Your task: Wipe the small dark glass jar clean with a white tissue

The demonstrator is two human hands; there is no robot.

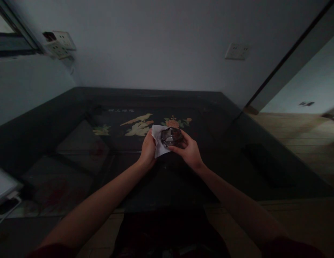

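Note:
Both of my hands meet over the middle of a dark glass-topped table. My left hand is closed on a white cloth or tissue, pressing it against the left side of a small clear glass dish, perhaps an ashtray. My right hand grips that glass dish from the right, thumb below and fingers round its rim. The dish is held slightly above the table, tilted toward me.
Under the glass lies a painted panel with a bird and flowers. A white device with a cable sits at the table's left edge. Wall sockets are on the wall behind. Wooden floor lies to the right.

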